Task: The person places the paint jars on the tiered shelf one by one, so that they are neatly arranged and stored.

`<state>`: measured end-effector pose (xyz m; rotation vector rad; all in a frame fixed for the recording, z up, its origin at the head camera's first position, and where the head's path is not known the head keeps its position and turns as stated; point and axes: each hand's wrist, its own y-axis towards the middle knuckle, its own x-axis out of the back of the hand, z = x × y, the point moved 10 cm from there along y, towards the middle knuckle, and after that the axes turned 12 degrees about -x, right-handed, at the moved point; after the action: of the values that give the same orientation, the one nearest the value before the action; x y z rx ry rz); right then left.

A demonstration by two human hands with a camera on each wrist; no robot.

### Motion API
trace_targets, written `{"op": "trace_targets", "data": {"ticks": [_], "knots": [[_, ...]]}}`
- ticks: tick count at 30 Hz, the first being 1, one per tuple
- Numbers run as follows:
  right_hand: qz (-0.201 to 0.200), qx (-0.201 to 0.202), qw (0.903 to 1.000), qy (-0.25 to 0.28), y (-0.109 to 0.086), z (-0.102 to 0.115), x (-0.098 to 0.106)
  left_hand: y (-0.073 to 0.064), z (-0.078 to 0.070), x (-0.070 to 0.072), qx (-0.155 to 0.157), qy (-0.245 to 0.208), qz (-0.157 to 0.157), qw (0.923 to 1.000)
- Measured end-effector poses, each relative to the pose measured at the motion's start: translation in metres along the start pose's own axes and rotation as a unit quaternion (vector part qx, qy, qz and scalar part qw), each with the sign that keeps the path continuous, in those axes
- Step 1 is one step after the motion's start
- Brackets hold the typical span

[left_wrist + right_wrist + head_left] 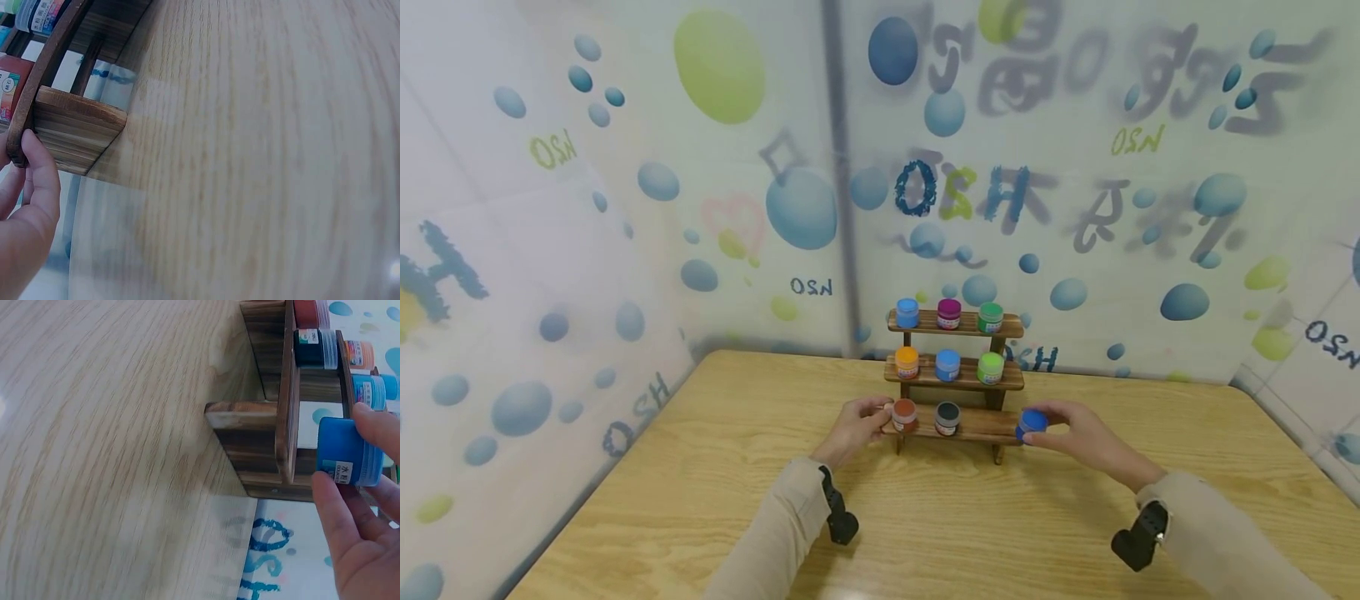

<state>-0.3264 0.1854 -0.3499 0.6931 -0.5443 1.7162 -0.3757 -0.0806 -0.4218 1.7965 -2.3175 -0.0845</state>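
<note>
A three-tier wooden rack [983,423] stands on the table with small paint jars on its shelves. My left hand [852,432] grips the left end of the bottom shelf, thumb and fingers about the board's tip [19,140]. Beside it on that shelf sits a reddish-brown jar [904,416], then a black jar [947,419]. At the shelf's right end, my right hand [1084,435] pinches a blue paint jar [340,450] between thumb and fingers. Whether this jar touches the board cannot be told.
Orange, blue and light green jars [990,368] stand on the middle shelf. Up top are light blue, purple and green jars [990,317]. Behind the wooden table [737,500] hangs a patterned curtain [760,275]; similar panels rise on both sides.
</note>
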Motion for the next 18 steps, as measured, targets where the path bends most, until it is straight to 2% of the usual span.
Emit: {"op": "trace_targets", "data": {"ticks": [7,18], "knots": [[0.005,0.022,0.9997,-0.005,0.011,0.010,-0.014,0.000,-0.001,0.000,-0.004,-0.002,0.000,1.0000],[0.010,0.028,0.9995,-0.006,0.021,0.020,-0.028,-0.003,-0.006,-0.001,-0.001,-0.004,0.002,1.0000]]}}
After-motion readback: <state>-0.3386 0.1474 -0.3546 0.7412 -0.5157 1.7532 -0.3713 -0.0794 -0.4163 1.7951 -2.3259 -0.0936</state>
